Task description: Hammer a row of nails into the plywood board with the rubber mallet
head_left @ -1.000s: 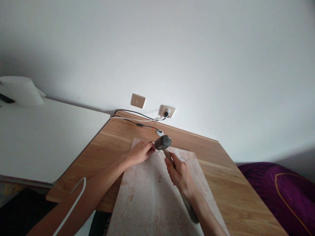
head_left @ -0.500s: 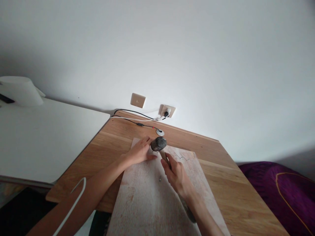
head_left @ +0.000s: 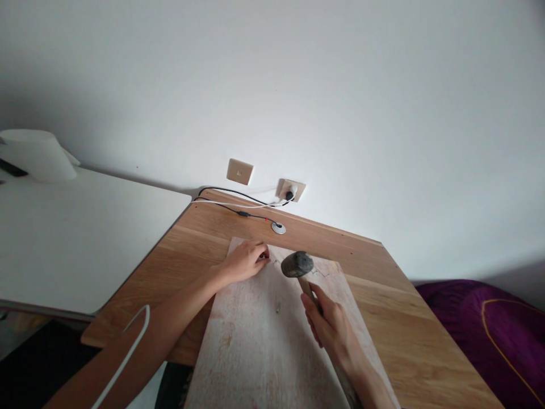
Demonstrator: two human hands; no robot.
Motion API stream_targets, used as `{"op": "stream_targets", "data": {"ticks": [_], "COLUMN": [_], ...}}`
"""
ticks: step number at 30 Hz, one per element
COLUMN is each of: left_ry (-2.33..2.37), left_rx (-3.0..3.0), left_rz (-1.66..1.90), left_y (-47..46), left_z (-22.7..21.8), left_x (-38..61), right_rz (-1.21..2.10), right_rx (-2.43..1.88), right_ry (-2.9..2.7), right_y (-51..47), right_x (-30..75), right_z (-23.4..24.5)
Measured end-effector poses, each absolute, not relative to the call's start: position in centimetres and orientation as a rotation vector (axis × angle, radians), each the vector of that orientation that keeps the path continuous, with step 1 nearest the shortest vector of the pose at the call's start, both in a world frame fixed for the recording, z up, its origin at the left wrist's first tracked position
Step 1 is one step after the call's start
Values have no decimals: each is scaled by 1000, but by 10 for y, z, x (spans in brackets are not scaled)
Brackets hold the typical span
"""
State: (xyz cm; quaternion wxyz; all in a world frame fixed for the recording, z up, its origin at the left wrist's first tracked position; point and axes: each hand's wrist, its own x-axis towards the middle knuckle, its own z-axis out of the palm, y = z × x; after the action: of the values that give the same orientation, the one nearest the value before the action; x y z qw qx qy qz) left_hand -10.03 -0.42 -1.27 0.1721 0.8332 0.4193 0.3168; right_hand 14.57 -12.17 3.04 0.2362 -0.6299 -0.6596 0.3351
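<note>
My right hand is wrapped round the wooden handle of a mallet with a dark, worn head. The head is over the far part of a pale, whitish wooden board. At the board's far left, my left hand rests with thumb and fingertips pinched together; whatever may be between them is too small to make out. Thin nails show on the board just right of the mallet head. Nearer to me, a small metal piece, seemingly a nail, sits near the board's middle.
Under the board is a wooden desk. A white tabletop adjoins at left, bearing a white rounded object. Along the wall run cables, a cable grommet and a socket. Purple fabric lies at right.
The mallet in my right hand has moved right and a little nearer to me, away from my left hand. My left hand's thumb and fingers have come together.
</note>
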Motion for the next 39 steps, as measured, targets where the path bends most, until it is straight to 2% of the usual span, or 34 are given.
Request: {"op": "stream_targets", "data": {"ticks": [12, 19, 28, 31, 36, 39], "left_ry": [1106, 484, 487, 567, 1149, 1317], "left_rx": [2532, 3051, 3242, 3111, 2481, 2153], "left_rz": [1004, 596, 462, 565, 1003, 1155], "left_y": [-24, -71, -94, -81, -29, -7], "left_z": [5, 23, 30, 25, 10, -4], "left_x": [-91, -71, -80, -86, -110, -124], "right_rz": [790, 768, 772, 768, 751, 770], "right_rx": [-1706, -1641, -1664, -1676, -1648, -1663], "right_ry": [-1917, -1928, -1911, -1894, -1892, -1905], "right_y": [-129, -127, -127, -127, -129, -129], "right_x": [158, 158, 159, 158, 159, 160], "right_z": [16, 15, 12, 14, 17, 17]}}
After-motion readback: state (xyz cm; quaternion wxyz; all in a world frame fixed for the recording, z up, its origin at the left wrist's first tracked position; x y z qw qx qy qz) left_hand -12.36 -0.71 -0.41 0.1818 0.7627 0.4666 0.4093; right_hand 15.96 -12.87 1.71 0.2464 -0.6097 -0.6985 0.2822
